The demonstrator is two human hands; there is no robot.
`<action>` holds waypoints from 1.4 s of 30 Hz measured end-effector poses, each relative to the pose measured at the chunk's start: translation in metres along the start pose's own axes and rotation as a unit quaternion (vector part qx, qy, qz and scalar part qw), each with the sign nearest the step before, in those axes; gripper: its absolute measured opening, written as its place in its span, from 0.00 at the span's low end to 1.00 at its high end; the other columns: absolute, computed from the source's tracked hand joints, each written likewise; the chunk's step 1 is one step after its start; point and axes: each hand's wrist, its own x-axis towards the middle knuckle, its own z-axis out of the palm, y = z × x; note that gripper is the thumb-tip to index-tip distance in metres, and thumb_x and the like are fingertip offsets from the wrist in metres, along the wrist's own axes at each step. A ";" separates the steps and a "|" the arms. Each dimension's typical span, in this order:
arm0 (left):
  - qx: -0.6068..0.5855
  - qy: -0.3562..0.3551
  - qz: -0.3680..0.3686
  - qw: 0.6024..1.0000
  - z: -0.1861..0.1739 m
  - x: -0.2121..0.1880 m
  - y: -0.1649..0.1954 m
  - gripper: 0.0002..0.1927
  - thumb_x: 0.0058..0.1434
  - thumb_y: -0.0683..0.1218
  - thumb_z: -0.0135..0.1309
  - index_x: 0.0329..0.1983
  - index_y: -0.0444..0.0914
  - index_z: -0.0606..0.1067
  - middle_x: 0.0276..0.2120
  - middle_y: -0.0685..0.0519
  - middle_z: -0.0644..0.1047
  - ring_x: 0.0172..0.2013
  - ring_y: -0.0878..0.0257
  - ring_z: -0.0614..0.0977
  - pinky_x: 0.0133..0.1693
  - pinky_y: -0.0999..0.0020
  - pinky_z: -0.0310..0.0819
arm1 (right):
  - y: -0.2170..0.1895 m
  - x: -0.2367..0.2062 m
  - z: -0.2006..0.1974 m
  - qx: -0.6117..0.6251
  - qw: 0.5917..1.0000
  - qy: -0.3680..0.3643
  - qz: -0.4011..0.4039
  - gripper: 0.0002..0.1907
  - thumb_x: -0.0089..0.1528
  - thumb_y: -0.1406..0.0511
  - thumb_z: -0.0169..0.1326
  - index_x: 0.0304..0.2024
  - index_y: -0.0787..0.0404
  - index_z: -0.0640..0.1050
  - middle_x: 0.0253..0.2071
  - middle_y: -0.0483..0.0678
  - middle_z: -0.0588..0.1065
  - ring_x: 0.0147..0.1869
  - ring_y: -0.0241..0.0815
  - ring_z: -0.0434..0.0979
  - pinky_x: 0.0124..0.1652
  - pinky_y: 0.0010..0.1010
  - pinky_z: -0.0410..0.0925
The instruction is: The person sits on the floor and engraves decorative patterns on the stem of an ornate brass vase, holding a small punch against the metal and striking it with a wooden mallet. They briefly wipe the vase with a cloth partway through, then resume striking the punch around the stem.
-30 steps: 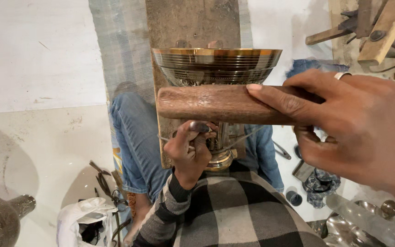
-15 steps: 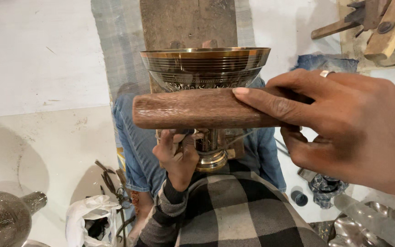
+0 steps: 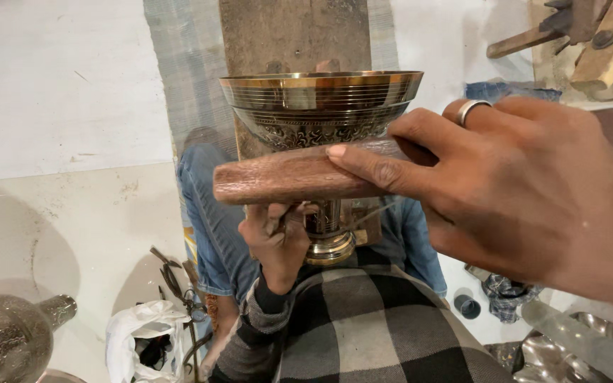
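Observation:
A brass goblet with an engraved bowl stands upright on a wooden plank between my knees. My right hand is closed around a brown wooden baton. The baton lies level just under the bowl, in front of the stem. My left hand is closed beside the goblet's stem and foot. It pinches a thin metal tool whose tip points at the stem. The baton hides the top of the stem.
Pliers and shears lie on the floor at left, beside a white plastic bag and an engraved metal vessel. Wooden tools lie at the top right. Shiny metal pieces and a small dark cap lie at the lower right.
My right hand has brought the baton a little lower and to the left, under the bowl. My left hand has stayed at the stem with the thin tool.

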 end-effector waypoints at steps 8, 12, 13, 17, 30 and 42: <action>0.135 -0.018 0.029 0.990 -0.002 -0.006 0.007 0.11 0.62 0.35 0.58 0.48 0.30 0.76 0.31 0.45 0.82 0.28 0.64 0.85 0.31 0.72 0.76 | 0.007 -0.013 0.024 0.059 0.998 0.011 0.032 0.46 0.48 0.65 0.64 0.70 0.34 0.71 0.49 0.41 0.80 0.32 0.41 0.80 0.31 0.32 0.73; 0.226 0.014 0.111 0.968 -0.002 -0.012 0.000 0.07 0.64 0.36 0.62 0.44 0.35 0.79 0.31 0.46 0.80 0.31 0.57 0.83 0.45 0.62 0.76 | 0.010 -0.018 0.025 0.106 0.990 0.095 0.007 0.41 0.50 0.65 0.64 0.67 0.37 0.73 0.49 0.43 0.80 0.32 0.42 0.79 0.31 0.34 0.73; 0.195 0.007 0.108 0.975 -0.002 -0.014 -0.002 0.08 0.63 0.36 0.59 0.45 0.34 0.78 0.33 0.45 0.80 0.34 0.55 0.83 0.46 0.62 0.76 | 0.010 -0.018 0.025 0.094 0.991 0.098 -0.008 0.39 0.53 0.64 0.65 0.68 0.37 0.73 0.47 0.43 0.80 0.31 0.42 0.78 0.30 0.34 0.71; 0.174 0.005 0.062 0.983 -0.004 -0.018 -0.007 0.08 0.61 0.35 0.58 0.43 0.34 0.78 0.34 0.46 0.81 0.35 0.55 0.85 0.44 0.67 0.78 | 0.006 -0.014 0.018 0.006 0.988 0.149 -0.038 0.31 0.59 0.58 0.64 0.66 0.35 0.74 0.45 0.42 0.79 0.31 0.41 0.78 0.29 0.32 0.70; 0.163 -0.037 0.051 0.985 -0.004 -0.001 0.017 0.12 0.53 0.31 0.55 0.40 0.33 0.77 0.27 0.48 0.77 0.26 0.64 0.80 0.31 0.69 0.73 | 0.009 -0.041 0.037 0.056 0.996 0.062 0.038 0.39 0.52 0.69 0.65 0.65 0.36 0.74 0.43 0.40 0.80 0.26 0.39 0.75 0.25 0.32 0.67; 0.204 -0.197 0.069 0.956 -0.004 0.022 0.046 0.26 0.44 0.33 0.55 0.50 0.35 0.77 0.27 0.46 0.78 0.25 0.56 0.80 0.30 0.62 0.75 | 0.019 -0.080 0.071 0.254 0.950 0.108 0.146 0.34 0.49 0.72 0.62 0.60 0.50 0.78 0.46 0.48 0.80 0.31 0.40 0.79 0.29 0.32 0.73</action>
